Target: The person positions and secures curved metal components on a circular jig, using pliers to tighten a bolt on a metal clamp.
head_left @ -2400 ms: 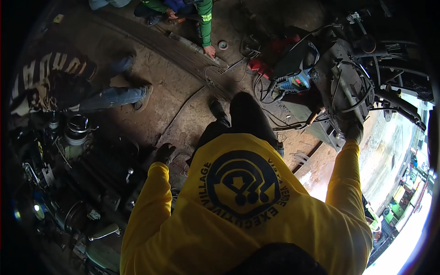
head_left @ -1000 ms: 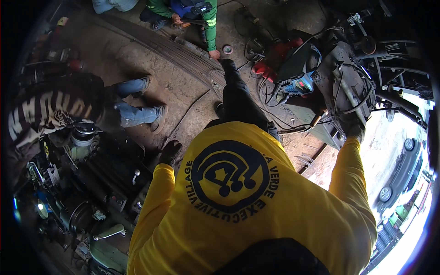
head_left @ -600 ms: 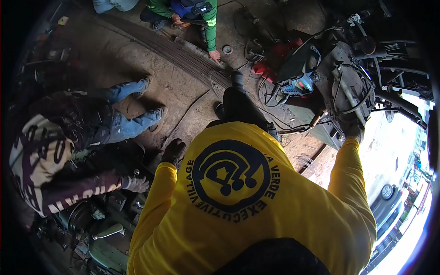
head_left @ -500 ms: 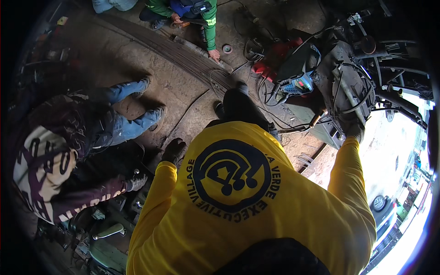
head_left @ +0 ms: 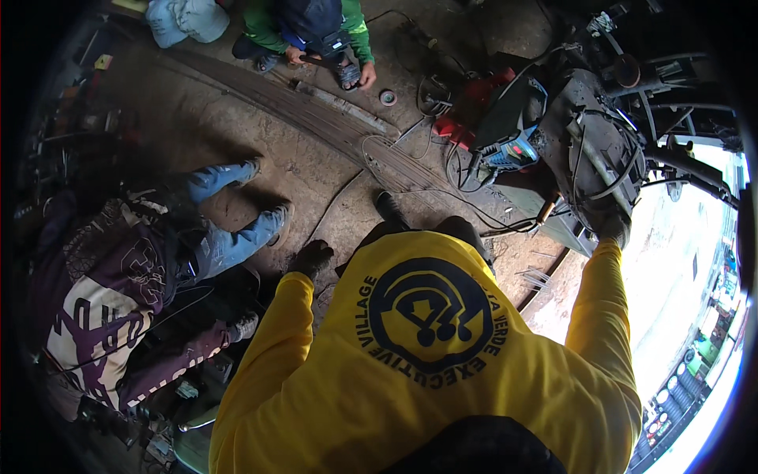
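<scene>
My left hand [head_left: 312, 257] is dark against the shadows, beside my body above the concrete floor, with no object visible in it; how its fingers are bent is unclear. My right arm reaches out to the cluttered metal bench, where my right hand [head_left: 614, 229] is at its near end, below a metal bar [head_left: 600, 158]. Its fingers are mostly hidden, so its grip does not show. On the bench near that hand are a dark round metal plate [head_left: 580, 103] and looping cables. A wooden-handled tool [head_left: 548, 207] lies left of my right hand.
A blue and black machine [head_left: 512, 150] stands beside a red object [head_left: 458, 130]. Long thin metal rods [head_left: 268, 99] cross the floor, with cables [head_left: 335, 201]. A co-worker in green [head_left: 355, 31] crouches at the top. Another in a maroon top [head_left: 118, 292] bends at left.
My body has shifted back and my left hand slightly right and up. The green-sleeved co-worker's hand has lifted off the rods toward their foot. My right hand stays by the bench.
</scene>
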A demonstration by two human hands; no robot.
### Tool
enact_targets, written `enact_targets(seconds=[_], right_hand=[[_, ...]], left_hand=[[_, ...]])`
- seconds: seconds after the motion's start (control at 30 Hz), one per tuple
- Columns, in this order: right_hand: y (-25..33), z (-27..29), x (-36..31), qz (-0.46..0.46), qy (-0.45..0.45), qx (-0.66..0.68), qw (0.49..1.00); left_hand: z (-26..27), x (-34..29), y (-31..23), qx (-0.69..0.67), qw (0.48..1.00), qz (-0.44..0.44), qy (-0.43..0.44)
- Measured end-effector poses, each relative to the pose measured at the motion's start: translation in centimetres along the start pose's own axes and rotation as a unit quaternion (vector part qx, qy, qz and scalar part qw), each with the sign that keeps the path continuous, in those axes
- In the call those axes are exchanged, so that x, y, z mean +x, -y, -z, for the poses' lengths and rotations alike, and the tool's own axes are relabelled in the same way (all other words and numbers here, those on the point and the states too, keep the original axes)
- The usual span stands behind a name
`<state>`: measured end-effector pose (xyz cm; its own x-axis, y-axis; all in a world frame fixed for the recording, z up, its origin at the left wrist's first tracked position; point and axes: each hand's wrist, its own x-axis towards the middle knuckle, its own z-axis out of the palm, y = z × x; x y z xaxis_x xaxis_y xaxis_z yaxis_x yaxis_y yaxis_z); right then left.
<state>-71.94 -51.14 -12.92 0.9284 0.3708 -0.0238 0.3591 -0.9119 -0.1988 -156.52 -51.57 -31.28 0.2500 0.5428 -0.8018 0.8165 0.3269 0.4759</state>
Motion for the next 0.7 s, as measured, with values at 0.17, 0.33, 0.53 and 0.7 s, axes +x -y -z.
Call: enact_targets(seconds=[0.17,0.33,0.53,0.7], right_hand=[[-0.6,-1.3,0.0,0.019,0.009,0.045,0.999],[-0.6,-0.6,-0.9,0.004,-0.039,0.061,0.997],[-1.2,-1.3,-1.5,0.027,-0.07,0.09,0.993],[-1.2,-1.2,-1.7,0.01,-0.066,0.109,0.992]], left_hand=[[0.9,4.8,-0.3,0.313,0.936,-0.158,0.013],[0.6,7.2,-8.2,0.085,0.989,-0.116,-0.044],[-2.8,6.9,-13.4,0.009,0.999,-0.029,-0.013],[-4.3,5.1,-11.8,0.176,0.941,-0.285,-0.053]])
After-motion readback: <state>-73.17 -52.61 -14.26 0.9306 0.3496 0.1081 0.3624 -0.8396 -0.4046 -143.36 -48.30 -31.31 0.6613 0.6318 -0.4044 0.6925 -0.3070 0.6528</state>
